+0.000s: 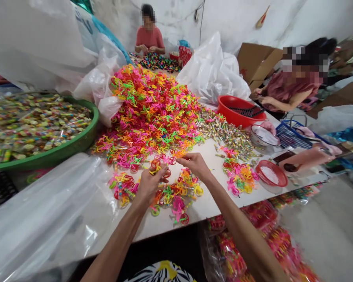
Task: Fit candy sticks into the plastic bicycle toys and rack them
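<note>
My left hand is closed around a few small plastic toy bicycles in red, yellow and orange. Just to its right, my right hand pinches the edge of a pink and red toy bicycle, at the front of a large heap of the same toys. Below both hands, a loose cluster of these toys lies on the white table; some have clear tubes with coloured bits among them. My fingertips partly hide what they grip.
A green tub of small wrapped sweets stands left. On the right are a pile of small tubes, a red basin, a red basket and another toy cluster. Two co-workers sit beyond the table.
</note>
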`<state>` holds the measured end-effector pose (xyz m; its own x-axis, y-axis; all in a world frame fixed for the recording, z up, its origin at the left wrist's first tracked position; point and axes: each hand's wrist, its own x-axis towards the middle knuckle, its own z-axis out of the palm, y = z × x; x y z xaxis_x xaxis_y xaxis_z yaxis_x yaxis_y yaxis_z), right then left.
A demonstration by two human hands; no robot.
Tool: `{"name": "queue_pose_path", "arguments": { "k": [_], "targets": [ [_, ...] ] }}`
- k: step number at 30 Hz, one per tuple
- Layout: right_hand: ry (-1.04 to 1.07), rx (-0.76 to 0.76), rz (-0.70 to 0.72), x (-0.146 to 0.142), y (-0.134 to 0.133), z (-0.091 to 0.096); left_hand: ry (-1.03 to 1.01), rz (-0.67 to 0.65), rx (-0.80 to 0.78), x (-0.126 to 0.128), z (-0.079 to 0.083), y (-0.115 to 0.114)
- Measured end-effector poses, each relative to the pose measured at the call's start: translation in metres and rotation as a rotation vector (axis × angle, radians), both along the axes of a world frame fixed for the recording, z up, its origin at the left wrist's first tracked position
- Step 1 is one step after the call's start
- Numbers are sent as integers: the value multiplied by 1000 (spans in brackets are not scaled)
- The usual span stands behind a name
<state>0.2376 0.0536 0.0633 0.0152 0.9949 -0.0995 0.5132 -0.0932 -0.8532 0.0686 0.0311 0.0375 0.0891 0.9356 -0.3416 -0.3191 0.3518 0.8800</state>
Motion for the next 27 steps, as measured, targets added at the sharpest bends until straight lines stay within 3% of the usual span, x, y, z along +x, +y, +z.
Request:
{"name": "queue_pose_path", "arguments": {
  "k": [3,6,9,12,13,15,17,19,23,25,27],
  "targets": [
    [422,-103,-128,-9,-17,-18,-96,-50,-125,4,-3,-1],
    [631,-91,-216,-19,-29,-29,-199,-23,-132,13,-8,-5],
    [578,-62,-239,-14,-29,-26,-142,100,-44,18,-13,-7],
    [400,-119,-84,9,-21,-9,41,185,80,15,-10,-3],
    [336,-167,21,17,-19,-3,86,127,104,13,-8,-1],
    [224,-267,246,29,-15,5,115,-113,128,11,-3,2],
    [184,-289,337,31,-14,5,79,-325,137,15,-2,2],
    [178,-209,262,24,-14,-2,18,-398,110,23,-5,0],
    [82,43,-37,9,-16,-21,-116,-290,-27,35,-16,-4],
    [166,64,-175,10,-19,-25,-160,-207,-93,35,-19,-5],
    [357,-23,-227,16,-26,-25,-175,-132,-159,32,-18,-5]
  ]
}}
